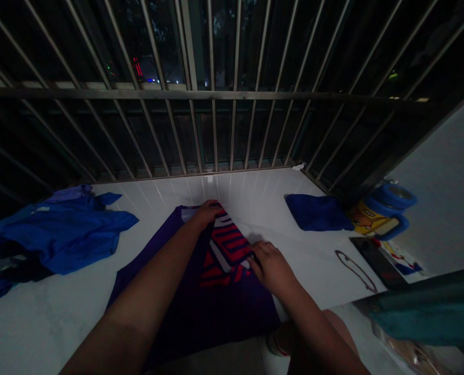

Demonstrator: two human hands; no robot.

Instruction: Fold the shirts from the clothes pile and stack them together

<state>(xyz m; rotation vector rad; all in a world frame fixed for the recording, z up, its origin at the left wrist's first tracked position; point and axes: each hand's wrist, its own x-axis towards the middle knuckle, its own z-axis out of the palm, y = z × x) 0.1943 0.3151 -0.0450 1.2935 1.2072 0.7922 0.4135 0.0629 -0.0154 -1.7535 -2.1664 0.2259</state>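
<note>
A dark purple sleeveless shirt (232, 307) with a red and white print lies spread on the white ledge before me, its lower part hanging over the front edge. At its top, my left hand (208, 213) pinches the fabric near the neckline. My right hand (271, 263) grips the right side of the shirt, fingers closed on its edge. Between the two hands the right part is turned over onto the front, with the striped print showing. The fingertips are partly hidden by cloth and dim light.
Crumpled blue clothes (75, 229) lie at the left. On the right are a folded blue cloth (317, 212), a blue and yellow container (376, 213), a dark cord loop (354, 270) and a dark flat device (378, 263). Metal bars (212, 95) close off the back.
</note>
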